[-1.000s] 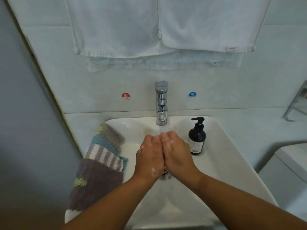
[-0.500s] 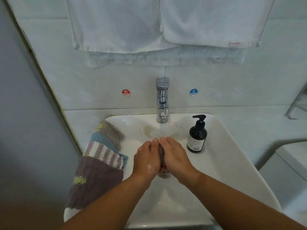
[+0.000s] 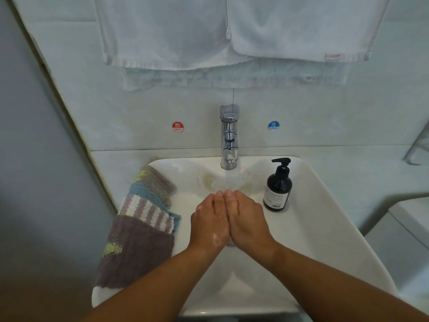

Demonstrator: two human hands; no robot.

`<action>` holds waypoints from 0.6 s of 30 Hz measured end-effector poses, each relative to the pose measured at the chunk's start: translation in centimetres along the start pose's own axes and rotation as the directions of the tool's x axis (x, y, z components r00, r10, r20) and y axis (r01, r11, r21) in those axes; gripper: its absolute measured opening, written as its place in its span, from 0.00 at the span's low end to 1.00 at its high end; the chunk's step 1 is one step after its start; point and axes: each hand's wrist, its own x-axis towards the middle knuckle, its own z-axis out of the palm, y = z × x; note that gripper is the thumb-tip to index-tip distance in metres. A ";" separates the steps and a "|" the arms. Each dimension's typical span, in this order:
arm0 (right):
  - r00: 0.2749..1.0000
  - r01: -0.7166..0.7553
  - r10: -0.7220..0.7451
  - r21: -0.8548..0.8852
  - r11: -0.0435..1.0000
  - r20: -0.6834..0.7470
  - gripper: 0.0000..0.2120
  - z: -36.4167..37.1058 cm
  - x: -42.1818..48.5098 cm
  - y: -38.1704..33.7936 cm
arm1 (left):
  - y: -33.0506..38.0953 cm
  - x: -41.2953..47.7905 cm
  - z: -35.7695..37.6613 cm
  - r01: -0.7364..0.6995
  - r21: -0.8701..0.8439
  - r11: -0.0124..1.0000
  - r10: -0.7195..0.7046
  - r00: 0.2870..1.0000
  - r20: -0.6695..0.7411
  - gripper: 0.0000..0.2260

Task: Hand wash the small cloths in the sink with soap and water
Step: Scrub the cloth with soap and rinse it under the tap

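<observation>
My left hand (image 3: 210, 223) and my right hand (image 3: 247, 220) are pressed palm to palm over the middle of the white sink (image 3: 336, 228), fingers fairly straight, fingertips near the water that runs from the chrome faucet (image 3: 229, 135). Both hands are wet, with soap foam on the back of the left. Whatever lies between the palms is hidden. Several small cloths are stacked on the sink's left rim: a purple cloth (image 3: 137, 252) nearest me, then a striped cloth (image 3: 148, 212), a blue cloth (image 3: 144, 192) and a grey cloth (image 3: 157, 180). A dark soap pump bottle (image 3: 278, 189) stands inside the sink to the right.
Two white towels (image 3: 162, 31) hang on the wall above the faucet. Hot and cold stickers flank the faucet. A metal rack (image 3: 417, 147) is at the right edge, with a white unit (image 3: 408, 228) below it. A wall closes off the left side.
My hands slid forward toward the faucet, still pressed together. The dark cloth that showed between the palms half a second ago is now hidden.
</observation>
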 end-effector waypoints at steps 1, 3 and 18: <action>1.000 0.017 -0.017 -0.021 1.000 0.007 0.18 -0.1 0.0 -0.1 | 0.2 0.0 -0.1 -0.039 0.063 0.997 0.039 0.999 0.004 0.19; 0.998 0.057 -0.052 -0.098 0.994 0.047 0.19 -0.4 0.0 -0.5 | 0.5 0.0 -0.1 -0.149 0.225 0.963 0.140 0.989 0.054 0.17; 1.000 -0.014 0.015 -0.088 0.996 0.018 0.23 0.0 0.4 0.0 | 0.5 0.4 -0.3 -0.068 0.317 0.946 0.039 0.995 0.097 0.19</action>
